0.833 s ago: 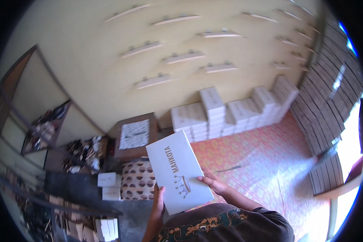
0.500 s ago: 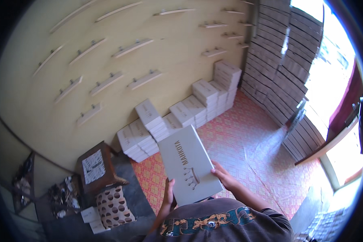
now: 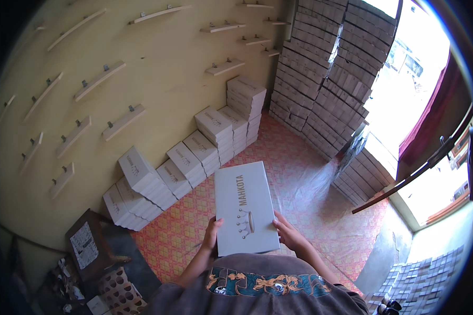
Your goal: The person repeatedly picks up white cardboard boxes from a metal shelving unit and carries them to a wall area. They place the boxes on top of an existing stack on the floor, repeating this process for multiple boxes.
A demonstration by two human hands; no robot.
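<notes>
A white, flat rectangular box with gold lettering and a crown drawing on its lid is held in front of my chest. At its left edge, my left hand grips with the thumb on the lid. My right hand clasps the opposite edge, its thumb near the lid's rim and fingers partly hidden beneath. The box looks shut, and its lower end lies close to my dark shirt.
Stacks of similar white boxes line the yellow wall, under small wooden shelves. Tall box piles stand beside the bright doorway. A patterned red mat covers the floor. A dark wooden table and a spotted cushion are at left.
My view has swung to the right, so the wall and stacks appear farther left. The box has turned more upright in the picture, still between both hands.
</notes>
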